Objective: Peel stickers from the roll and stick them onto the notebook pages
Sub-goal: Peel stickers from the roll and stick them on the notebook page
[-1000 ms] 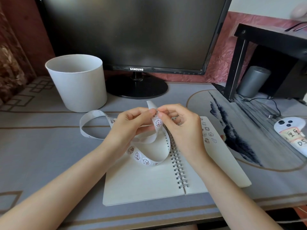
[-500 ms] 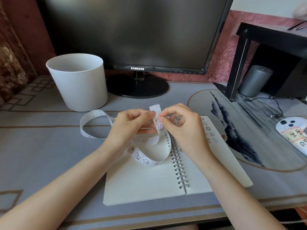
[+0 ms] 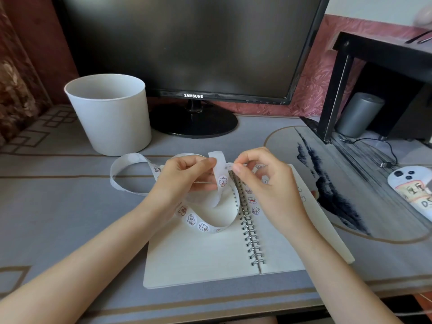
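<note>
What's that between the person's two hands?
The head view shows the sticker strip, its loose end upright; left hand and right hand both pinch it above the notebook.

Two hands [image 3: 184,181] [image 3: 271,192], one sticker strip [image 3: 130,158], one notebook [image 3: 198,258], one bucket [image 3: 112,118], one monitor [image 3: 187,43].

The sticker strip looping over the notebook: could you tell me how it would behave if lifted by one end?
Probably floppy: the sticker strip sags in loose loops below the left hand. Likely very light, since fingertip pinches hold it up. It may twist, as its free end curls over.
</note>
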### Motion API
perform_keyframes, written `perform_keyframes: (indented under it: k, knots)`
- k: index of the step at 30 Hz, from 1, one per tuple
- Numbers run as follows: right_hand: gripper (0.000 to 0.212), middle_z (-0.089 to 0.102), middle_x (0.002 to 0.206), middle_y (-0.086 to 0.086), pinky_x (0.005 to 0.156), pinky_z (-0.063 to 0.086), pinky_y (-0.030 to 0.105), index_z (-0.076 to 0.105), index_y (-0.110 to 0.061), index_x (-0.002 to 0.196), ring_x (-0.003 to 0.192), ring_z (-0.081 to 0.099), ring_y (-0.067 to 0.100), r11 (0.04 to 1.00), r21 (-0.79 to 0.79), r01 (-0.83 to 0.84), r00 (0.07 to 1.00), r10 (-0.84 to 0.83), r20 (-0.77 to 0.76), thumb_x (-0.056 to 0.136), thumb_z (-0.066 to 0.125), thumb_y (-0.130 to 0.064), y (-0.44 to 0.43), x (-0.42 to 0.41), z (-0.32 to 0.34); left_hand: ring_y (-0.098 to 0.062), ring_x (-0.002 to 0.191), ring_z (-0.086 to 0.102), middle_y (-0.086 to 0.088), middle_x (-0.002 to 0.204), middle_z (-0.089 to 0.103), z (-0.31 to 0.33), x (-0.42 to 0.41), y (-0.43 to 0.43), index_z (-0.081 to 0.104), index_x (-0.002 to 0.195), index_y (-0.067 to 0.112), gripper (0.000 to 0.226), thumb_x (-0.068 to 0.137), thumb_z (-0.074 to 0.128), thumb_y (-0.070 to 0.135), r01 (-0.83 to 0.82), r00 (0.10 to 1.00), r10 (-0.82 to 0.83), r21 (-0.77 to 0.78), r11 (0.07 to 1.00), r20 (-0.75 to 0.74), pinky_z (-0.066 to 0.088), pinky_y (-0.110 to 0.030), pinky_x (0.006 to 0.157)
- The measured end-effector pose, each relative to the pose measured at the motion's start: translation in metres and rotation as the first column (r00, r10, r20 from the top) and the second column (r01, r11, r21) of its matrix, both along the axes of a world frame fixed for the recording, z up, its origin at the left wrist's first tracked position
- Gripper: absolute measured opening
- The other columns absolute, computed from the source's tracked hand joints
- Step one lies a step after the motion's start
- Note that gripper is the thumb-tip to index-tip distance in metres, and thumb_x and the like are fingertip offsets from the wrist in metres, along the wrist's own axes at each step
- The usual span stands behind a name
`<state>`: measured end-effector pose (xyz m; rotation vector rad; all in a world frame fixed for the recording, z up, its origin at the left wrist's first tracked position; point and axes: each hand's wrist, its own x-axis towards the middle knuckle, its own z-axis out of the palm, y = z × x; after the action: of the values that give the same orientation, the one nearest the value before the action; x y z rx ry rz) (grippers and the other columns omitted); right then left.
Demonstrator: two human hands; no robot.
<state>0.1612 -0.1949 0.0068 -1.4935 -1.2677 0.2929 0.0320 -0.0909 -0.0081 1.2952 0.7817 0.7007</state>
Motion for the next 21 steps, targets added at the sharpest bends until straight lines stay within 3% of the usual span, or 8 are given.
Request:
perform_keyframes:
  k: [2,5,10,16,21]
  knots:
    - [0.009,0.065,0.077,-0.011,0.064,0.043,0.018,0.065,-0.017,0.079,0.072,0.057,0.005,0.999,-0.024,0.023,0.993,-0.026,-0.115,0.084,0.068,-0.010,-0.007,0.007,0.005,-0.022,0.075,0.066,-0.023,0.091,0.070,0.000,0.000,0.001,0.066,0.092,-0.006,0.029,0.087,0.064,0.023,-0.011,1.000,0.011,-0.010,1.000,-0.010,0.055,-0.032,0.080]
    - [0.006,0.063,0.065,-0.007,0.052,0.038,0.007,0.067,-0.011,0.079,0.053,0.053,-0.002,0.978,-0.208,0.027,0.970,-0.076,-0.233,0.081,0.070,-0.006,-0.022,0.026,0.008,-0.020,0.072,0.066,-0.020,0.090,0.071,0.000,-0.001,0.001,0.068,0.091,-0.003,0.029,0.087,0.064,0.025,-0.010,1.000,0.010,-0.008,1.000,-0.028,0.054,-0.031,0.081]
    - [0.002,0.069,0.071,0.008,0.046,0.034,0.006,0.070,-0.007,0.078,0.049,0.051,0.000,0.891,-0.447,0.079,0.941,-0.214,-0.261,0.079,0.072,-0.007,-0.044,0.051,-0.005,-0.021,0.073,0.065,-0.022,0.092,0.070,0.001,0.000,0.000,0.068,0.085,0.004,0.022,0.087,0.064,0.025,-0.003,0.999,0.003,0.001,1.000,-0.045,0.052,-0.034,0.087]
    - [0.003,0.070,0.073,0.014,0.050,0.042,0.008,0.070,-0.002,0.077,0.051,0.054,0.003,0.878,-0.462,0.123,0.937,-0.255,-0.237,0.077,0.073,-0.002,-0.054,0.056,-0.012,-0.017,0.065,0.064,-0.010,0.075,0.069,0.002,0.001,-0.002,0.067,0.075,0.008,0.020,0.087,0.064,0.023,-0.011,0.998,0.011,0.007,1.000,-0.056,0.053,-0.033,0.085]
    - [0.009,0.071,0.072,0.013,0.053,0.044,0.011,0.069,-0.008,0.071,0.066,0.059,0.015,0.885,-0.443,0.140,0.934,-0.267,-0.238,0.076,0.073,-0.002,-0.054,0.054,-0.014,-0.019,0.067,0.065,-0.014,0.081,0.071,0.001,0.001,-0.002,0.069,0.080,0.007,0.020,0.087,0.064,0.024,-0.016,0.997,0.016,0.008,1.000,-0.070,0.052,-0.034,0.085]
